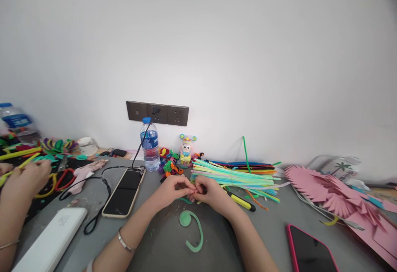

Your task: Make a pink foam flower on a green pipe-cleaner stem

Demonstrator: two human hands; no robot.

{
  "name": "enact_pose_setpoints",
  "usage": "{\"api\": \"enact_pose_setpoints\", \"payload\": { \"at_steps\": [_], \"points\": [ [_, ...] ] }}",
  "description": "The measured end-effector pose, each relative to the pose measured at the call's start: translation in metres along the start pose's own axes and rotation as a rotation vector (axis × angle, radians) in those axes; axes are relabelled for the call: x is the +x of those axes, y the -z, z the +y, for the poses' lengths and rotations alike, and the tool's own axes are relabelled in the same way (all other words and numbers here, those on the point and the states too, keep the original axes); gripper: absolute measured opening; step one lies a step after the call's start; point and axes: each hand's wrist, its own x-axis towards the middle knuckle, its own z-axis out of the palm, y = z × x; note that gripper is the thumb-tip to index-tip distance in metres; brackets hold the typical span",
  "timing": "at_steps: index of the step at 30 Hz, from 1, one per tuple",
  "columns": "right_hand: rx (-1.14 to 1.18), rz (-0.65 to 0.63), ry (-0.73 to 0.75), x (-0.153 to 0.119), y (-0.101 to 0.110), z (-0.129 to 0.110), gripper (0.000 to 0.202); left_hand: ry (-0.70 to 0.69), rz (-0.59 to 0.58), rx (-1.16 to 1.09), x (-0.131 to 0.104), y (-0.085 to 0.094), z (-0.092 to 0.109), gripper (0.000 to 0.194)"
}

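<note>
My left hand (pixel 174 190) and my right hand (pixel 212 192) meet fingertip to fingertip above the grey table, both pinched closed. What they pinch is too small and covered to make out; a bit of pink shows between the tips. Beneath my left hand a short stretch of green pipe cleaner (pixel 185 200) shows. Nearer to me a light green pipe cleaner (pixel 185 218) lies flat, one end rolled in a tight spiral and the rest curving like a hook. Just behind my right hand lies a bundle of pastel pipe cleaners (pixel 232 175).
A yellow cutter knife (pixel 242 201) lies right of my hands. Behind stand a water bottle (pixel 150 146) and a small figurine (pixel 186 152). Phones (pixel 124 192), a white power bank (pixel 52 241) and pink folded paper (pixel 328 191) lie around. Another person's hand (pixel 26 181) works at left.
</note>
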Motion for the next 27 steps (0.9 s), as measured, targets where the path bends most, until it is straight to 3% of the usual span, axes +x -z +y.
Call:
{"api": "enact_pose_setpoints", "payload": {
  "at_steps": [5,11,16,19,21,23,26,27],
  "points": [
    [-0.061,0.018,0.005,0.001,0.0,-0.001,0.035,0.0,0.005,0.028,-0.001,-0.002,0.004,0.024],
    [0.049,-0.018,0.002,-0.002,-0.001,-0.001,0.032,0.0,-0.002,0.051,0.0,-0.001,0.003,0.019],
    [-0.142,0.073,0.084,-0.007,0.012,-0.016,0.032,-0.048,-0.021,0.11,0.0,0.002,0.005,0.014],
    [-0.271,0.247,0.091,-0.014,0.034,-0.028,0.032,-0.072,-0.069,0.055,0.001,0.002,0.007,0.016],
    [-0.392,0.369,-0.021,-0.025,0.053,-0.031,0.035,-0.083,-0.092,0.023,0.002,0.001,0.007,0.017],
    [-0.512,0.381,-0.271,-0.041,0.074,-0.03,0.037,-0.084,-0.086,0.027,0.002,0.001,0.006,0.017],
    [-0.458,0.189,-0.684,-0.075,0.105,-0.026,0.038,-0.072,-0.072,0.04,0.003,0.0,0.003,0.017],
    [-0.422,0.186,-0.771,-0.087,0.113,-0.025,0.038,-0.07,-0.069,0.038,0.004,0.0,0.002,0.017]
  ]
}}
